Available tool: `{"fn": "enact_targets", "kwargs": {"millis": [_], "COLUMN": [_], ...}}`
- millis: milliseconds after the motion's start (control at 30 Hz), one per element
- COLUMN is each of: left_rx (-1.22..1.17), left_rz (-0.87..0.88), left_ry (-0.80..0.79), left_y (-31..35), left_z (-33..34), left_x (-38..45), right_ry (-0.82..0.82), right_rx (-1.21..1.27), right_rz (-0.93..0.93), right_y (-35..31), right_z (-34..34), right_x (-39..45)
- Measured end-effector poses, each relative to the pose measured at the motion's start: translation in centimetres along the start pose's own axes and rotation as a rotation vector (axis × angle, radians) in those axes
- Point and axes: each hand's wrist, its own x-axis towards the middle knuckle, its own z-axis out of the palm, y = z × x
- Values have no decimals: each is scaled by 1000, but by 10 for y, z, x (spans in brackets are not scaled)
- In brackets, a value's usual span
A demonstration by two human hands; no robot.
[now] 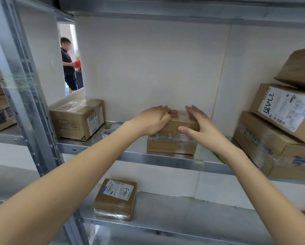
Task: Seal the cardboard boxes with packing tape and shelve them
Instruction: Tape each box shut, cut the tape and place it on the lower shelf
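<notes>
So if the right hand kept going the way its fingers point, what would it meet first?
Probably the white back wall behind the small brown cardboard box that the right hand rests on; depth is unclear.

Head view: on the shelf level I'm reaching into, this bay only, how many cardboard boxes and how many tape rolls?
Brown cardboard boxes: 5 (one at left, one in the middle, three stacked at right)
White roll of packing tape: 1
Total: 6
</notes>
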Motion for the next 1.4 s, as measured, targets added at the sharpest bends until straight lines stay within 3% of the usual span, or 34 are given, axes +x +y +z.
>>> {"fn": "enact_targets", "kwargs": {"millis": [100,233,367,433,567,667,767,867,967,1200,1400], "left_rx": [-234,-640,-800,-870,-857,-801,-737,-694,-676,-731,-722], "left_rz": [38,-6,-66,-160,-375,-476,-559,-600,-604,-569,-581], "left_ry": [109,428,547,509,263,189,66,15,39,25,-21], "left_y": [-7,-16,-22,-22,-22,-27,-27,-27,-30,-36,-35], "left_z": [1,16,18,12,7,8,7,5,8,13,10], "left_x": [-5,-15,-10,-5,11,28,37,43,47,51,45], "right_ry": [85,135,164,139,-54,-86,-304,-379,-406,-281,-142], "right_rx": [231,186,154,97,-42,-243,-387,-465,-464,-565,-137], "right_rz": [62,45,53,110,263,203,190,226,219,-120,-34], "right_y": [10,0,-5,-6,-11,-22,-28,-24,-36,-43,-10], "right_z": [5,2,-1,-4,-6,4,27,34,29,18,-1], "right_x": [1,10,22,34,60,76,84,89,74,-12,6]}}
